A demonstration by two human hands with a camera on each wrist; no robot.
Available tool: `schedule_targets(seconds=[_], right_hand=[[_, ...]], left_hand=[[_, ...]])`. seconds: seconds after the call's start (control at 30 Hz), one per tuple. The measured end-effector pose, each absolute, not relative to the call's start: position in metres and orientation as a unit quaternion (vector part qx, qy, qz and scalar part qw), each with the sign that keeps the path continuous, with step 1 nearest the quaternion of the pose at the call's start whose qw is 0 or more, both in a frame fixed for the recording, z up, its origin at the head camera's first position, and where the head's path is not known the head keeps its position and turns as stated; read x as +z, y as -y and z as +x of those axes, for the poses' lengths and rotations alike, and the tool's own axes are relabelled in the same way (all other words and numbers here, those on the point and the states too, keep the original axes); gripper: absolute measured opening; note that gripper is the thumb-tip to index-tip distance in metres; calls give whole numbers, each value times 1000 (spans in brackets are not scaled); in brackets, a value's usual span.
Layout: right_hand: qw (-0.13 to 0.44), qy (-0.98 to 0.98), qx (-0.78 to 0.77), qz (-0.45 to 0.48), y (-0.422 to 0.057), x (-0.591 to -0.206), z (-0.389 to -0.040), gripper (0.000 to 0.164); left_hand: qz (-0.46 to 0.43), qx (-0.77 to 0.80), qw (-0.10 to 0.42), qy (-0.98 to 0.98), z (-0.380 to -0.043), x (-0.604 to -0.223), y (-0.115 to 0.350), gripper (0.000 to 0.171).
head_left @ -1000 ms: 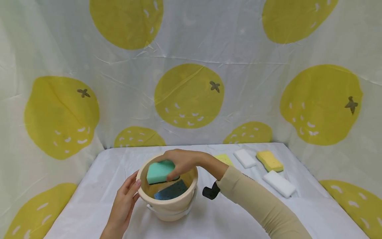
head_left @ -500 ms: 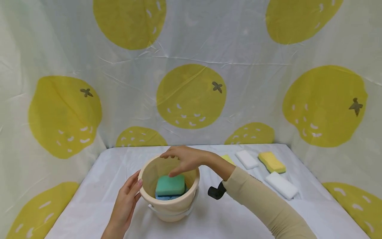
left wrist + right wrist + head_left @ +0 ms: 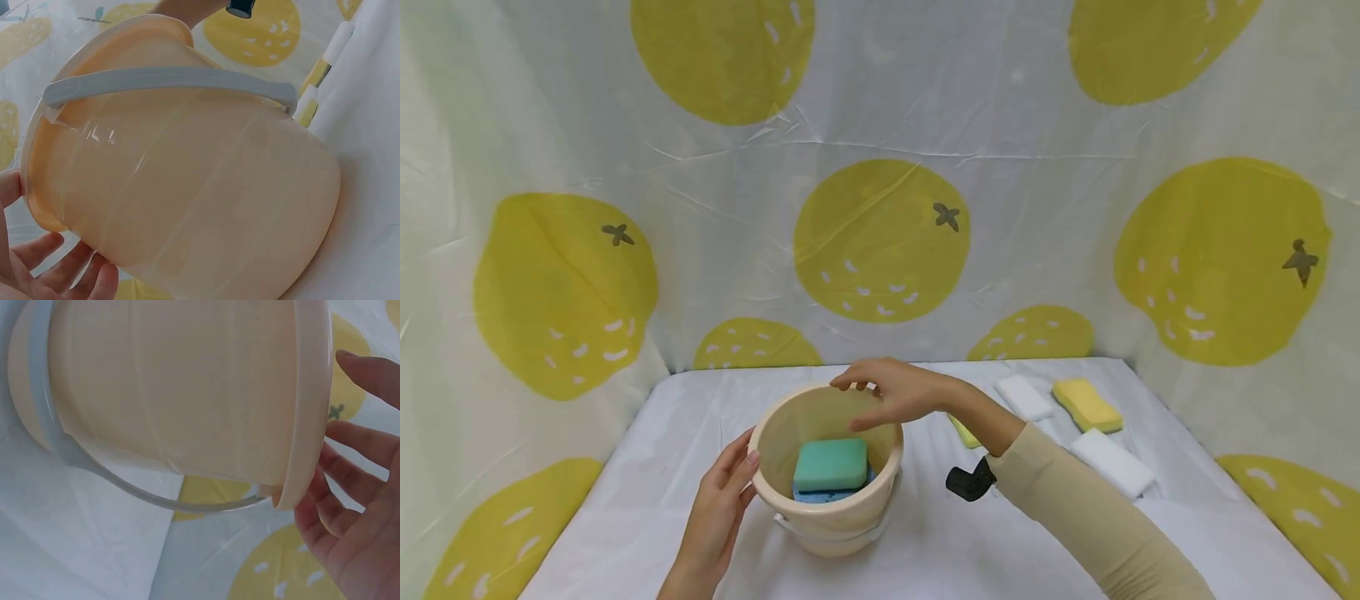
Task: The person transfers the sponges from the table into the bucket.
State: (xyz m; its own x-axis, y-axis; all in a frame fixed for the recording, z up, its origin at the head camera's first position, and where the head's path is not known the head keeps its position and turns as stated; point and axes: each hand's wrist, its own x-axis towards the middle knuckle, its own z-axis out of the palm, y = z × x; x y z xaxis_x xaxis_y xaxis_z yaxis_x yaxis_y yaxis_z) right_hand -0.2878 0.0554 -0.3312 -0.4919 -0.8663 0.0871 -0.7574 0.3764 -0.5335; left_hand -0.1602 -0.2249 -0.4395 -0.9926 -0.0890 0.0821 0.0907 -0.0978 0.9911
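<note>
The bucket (image 3: 838, 518) is stood on the white cloth (image 3: 955, 550) and is steadied at its side by the left hand (image 3: 718, 496): the thumb is set at the rim, and the bent fingers are laid against the outer wall. Nothing is held by the right hand (image 3: 902, 390); its fingers are loosely bent and spread above the far right of the rim. Whether the rim is brushed by them cannot be told.

Inside, the green sponge (image 3: 831, 465) is laid on the blue sponge (image 3: 827, 497), which is mostly covered. Both are judged light and soft, easily squeezed and hard to break; the green one is best pinched across its short sides from above, as room is limited by the wall.

The bucket is judged to be light, fairly stiff plastic, a little slippery where its wall shines. It is best gripped by the rim or lifted by the handle (image 3: 169, 78), which is hung down along the side.

To the right, a yellow sponge (image 3: 1087, 404) and two white blocks, one farther (image 3: 1023, 397) and one nearer (image 3: 1112, 462), are laid flat, likely soft too.
</note>
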Motion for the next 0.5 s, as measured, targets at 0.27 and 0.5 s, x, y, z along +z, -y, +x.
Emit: schedule_targets(seconds=[0.27,0.5], right_hand=[[97,-831,-268,-478,-70,-339,-288,59],[96,-841,-288,-449,-94,-347,-287,60]], left_hand=[[-1,-743,68,666,-160,-441,226,52],[-11,-746,67,663,-159,-444,227,51]])
